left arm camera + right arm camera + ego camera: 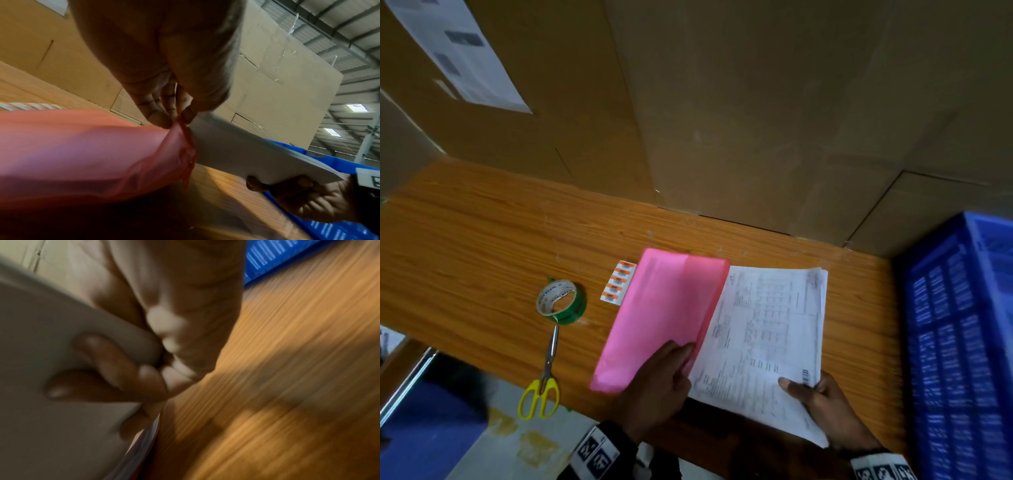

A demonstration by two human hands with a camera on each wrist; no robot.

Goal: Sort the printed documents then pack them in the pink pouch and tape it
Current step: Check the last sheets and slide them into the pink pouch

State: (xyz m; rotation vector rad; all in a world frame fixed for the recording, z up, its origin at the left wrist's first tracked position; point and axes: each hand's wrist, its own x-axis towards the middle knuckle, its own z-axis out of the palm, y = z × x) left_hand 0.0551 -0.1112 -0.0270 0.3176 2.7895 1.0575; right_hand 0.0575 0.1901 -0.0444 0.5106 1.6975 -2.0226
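A pink pouch [661, 315] lies on the wooden table [482, 246], its open edge turned toward a stack of printed documents [767, 329]. My left hand [664, 373] pinches the pouch's open edge [180, 129] between thumb and fingertips. The stack's left side sits at or just inside that mouth; how far in, I cannot tell. My right hand [822, 397] grips the stack's near right corner, thumb on top, fingers [102, 356] curled beneath the paper [51, 337]. A green tape roll [561, 302] and yellow-handled scissors [544, 380] lie left of the pouch.
A strip of orange-and-white barcode labels [618, 286] lies beside the pouch's far left corner. Big cardboard boxes [756, 120] wall off the table's back. A blue plastic crate [962, 342] stands close on the right. The table's front edge runs under my wrists.
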